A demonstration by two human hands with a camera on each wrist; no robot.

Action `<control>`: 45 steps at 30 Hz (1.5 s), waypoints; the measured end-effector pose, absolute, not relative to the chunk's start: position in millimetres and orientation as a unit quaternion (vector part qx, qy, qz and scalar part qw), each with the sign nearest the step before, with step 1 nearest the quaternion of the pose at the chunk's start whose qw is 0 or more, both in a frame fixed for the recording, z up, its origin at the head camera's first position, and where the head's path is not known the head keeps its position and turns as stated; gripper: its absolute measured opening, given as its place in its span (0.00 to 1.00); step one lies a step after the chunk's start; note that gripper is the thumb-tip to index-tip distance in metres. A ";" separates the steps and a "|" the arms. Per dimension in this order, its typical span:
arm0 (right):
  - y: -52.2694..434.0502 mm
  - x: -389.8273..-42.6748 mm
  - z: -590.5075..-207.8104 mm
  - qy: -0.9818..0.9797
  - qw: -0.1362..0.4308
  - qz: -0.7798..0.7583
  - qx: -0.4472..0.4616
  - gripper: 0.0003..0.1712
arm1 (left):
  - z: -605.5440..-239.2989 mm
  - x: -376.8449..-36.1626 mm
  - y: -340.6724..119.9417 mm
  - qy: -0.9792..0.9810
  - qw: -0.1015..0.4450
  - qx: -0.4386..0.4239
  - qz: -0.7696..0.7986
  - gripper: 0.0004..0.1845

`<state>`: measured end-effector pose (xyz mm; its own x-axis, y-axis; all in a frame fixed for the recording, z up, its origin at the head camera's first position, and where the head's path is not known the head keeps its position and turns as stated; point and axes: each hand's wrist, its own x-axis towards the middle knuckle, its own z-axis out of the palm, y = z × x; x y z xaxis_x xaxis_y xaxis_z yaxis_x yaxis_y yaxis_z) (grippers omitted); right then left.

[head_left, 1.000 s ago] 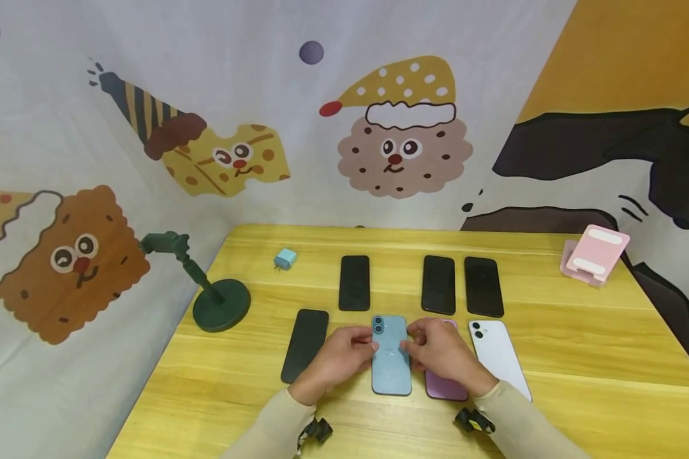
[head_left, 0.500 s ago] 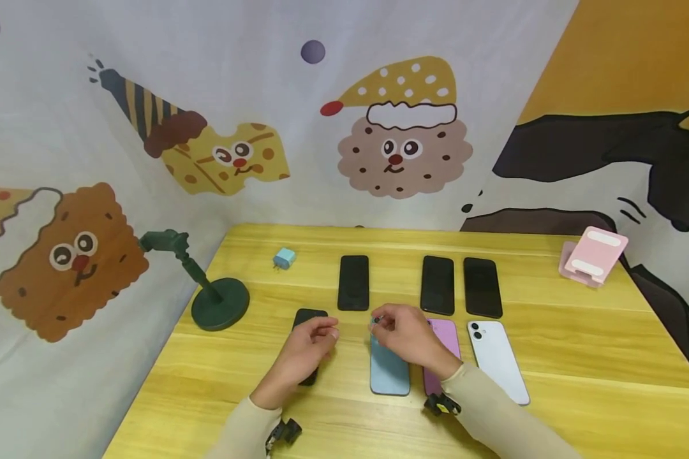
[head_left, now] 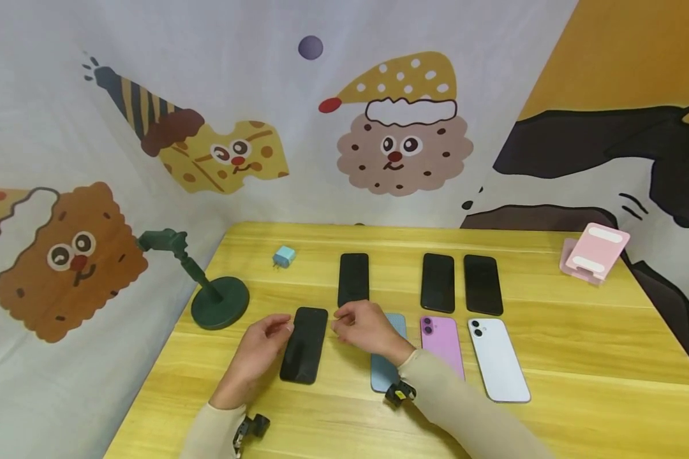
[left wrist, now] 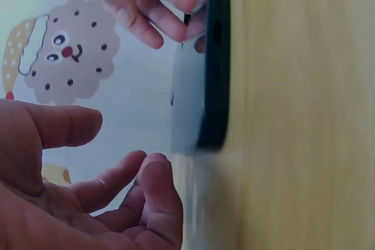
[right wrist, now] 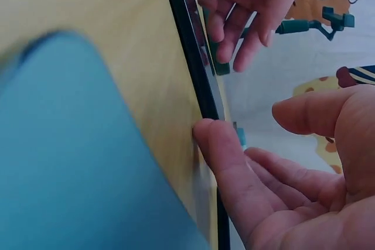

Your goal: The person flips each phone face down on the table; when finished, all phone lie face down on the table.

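left hand (head_left: 256, 355) and right hand (head_left: 363, 327) flank the black phone (head_left: 304, 345) on the bench (head_left: 580, 357), fingers loosely parted, holding nothing.

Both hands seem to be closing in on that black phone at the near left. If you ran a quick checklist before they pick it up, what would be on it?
1. Black phone lying flat on the table: ok.
2. Left hand beside its left edge, fingers relaxed, holding nothing: ok.
3. Right hand at its right edge; in the right wrist view a fingertip seems to touch the edge: ok.
4. Firm hold on both sides: not ok, no fingers curled round it.
5. Blue phone apart from the black one: ok, though the right forearm crosses over it.
6. Which face is up: cannot tell.
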<state>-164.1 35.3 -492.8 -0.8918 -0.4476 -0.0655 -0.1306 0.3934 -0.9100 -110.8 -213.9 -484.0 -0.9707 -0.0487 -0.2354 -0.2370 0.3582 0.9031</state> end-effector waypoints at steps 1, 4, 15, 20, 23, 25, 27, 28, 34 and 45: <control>32.6 -164.0 -493.7 0.820 0.156 -0.523 -0.174 0.20 | -484.5 -111.4 -215.2 0.819 0.085 -0.088 0.561 0.23; 26.5 -162.2 -495.2 0.817 0.167 -0.525 -0.169 0.23 | -486.2 -112.4 -216.7 0.814 0.095 -0.090 0.566 0.24; 19.3 -151.3 -495.6 0.812 0.194 -0.526 -0.162 0.30 | -484.8 -115.6 -214.3 0.805 0.108 -0.096 0.576 0.24; 14.8 -147.1 -495.1 0.810 0.203 -0.529 -0.154 0.31 | -484.1 -114.3 -215.9 0.800 0.108 -0.095 0.582 0.23; 13.3 -145.2 -493.8 0.815 0.192 -0.524 -0.157 0.31 | -482.9 -114.6 -215.3 0.801 0.103 -0.095 0.582 0.23; 12.5 -144.0 -493.0 0.821 0.180 -0.518 -0.159 0.30 | -481.9 -115.2 -214.9 0.796 0.100 -0.095 0.590 0.23; 11.7 -142.6 -491.8 0.824 0.171 -0.516 -0.159 0.28 | -481.4 -116.2 -214.9 0.788 0.097 -0.095 0.600 0.25; 11.3 -142.1 -491.6 0.826 0.165 -0.514 -0.162 0.27 | -481.2 -116.5 -215.0 0.785 0.096 -0.093 0.605 0.26; 8.2 -140.3 -491.0 0.835 0.155 -0.498 -0.176 0.24 | -480.0 -116.7 -214.9 0.771 0.101 -0.072 0.625 0.28; 11.3 -144.7 -484.8 0.790 0.198 -0.560 -0.154 0.21 | -482.7 -120.4 -204.0 0.694 0.174 -0.014 0.699 0.31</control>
<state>-144.7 11.3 -484.8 -0.8744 -0.4647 -0.1396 -0.0217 0.3248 -0.9455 -120.4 -204.0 -482.7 -0.9388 0.2243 -0.2613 -0.2629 0.0233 0.9645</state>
